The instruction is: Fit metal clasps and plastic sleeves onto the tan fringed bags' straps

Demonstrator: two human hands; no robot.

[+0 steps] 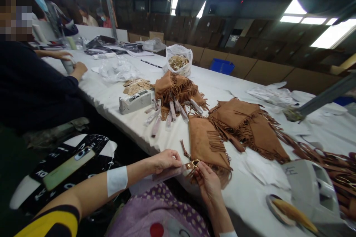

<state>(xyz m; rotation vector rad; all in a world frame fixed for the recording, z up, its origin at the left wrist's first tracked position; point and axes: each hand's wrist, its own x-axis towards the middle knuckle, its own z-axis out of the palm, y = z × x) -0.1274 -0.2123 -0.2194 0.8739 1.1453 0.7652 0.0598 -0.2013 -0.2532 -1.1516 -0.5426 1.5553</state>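
My left hand (167,161) is closed, its fingertips pinching a brown leather strap (189,166) whose lower length is wrapped in thin clear or pinkish film. At the strap's end is a gold-coloured metal clasp (195,163), gripped between the thumb and fingers of my right hand (207,179). Just beyond both hands, at the table's edge, lies a brown fringed suede bag (204,139) with a tassel pull at its left side. More fringed bags (239,114) overlap behind it. Further left is a stack of similar bags (175,85) with film-wrapped straps hanging from it.
Tape dispensers stand at left (136,102) and right (311,189) on the white-covered table (133,126). A plastic bag (179,57) of tan pieces stands behind. Brown straps (340,177) pile at far right. A co-worker (36,81) works at left. A phone (69,168) lies on a patterned seat.
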